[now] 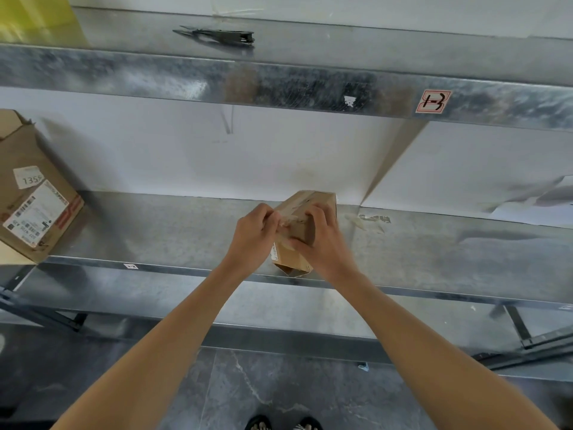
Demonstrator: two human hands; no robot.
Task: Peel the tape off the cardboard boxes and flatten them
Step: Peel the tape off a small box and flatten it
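Observation:
A small brown cardboard box (319, 201) stands on the metal shelf (173, 234), near its front edge. Clear tape (286, 220) runs along the box's top, partly lifted and crinkled. My left hand (254, 235) pinches the loose end of this tape at the box's near left corner. My right hand (322, 240) grips the box from the right, fingers curled over its top and thumb on the near face. A white label shows on the box's front face, partly hidden by my hands.
A larger opened cardboard box (34, 197) with shipping labels lies tilted at the shelf's left end. A scrap of peeled tape (369, 220) lies on the shelf right of the small box. A dark tool (223, 37) rests on the upper shelf. White sheets lie far right.

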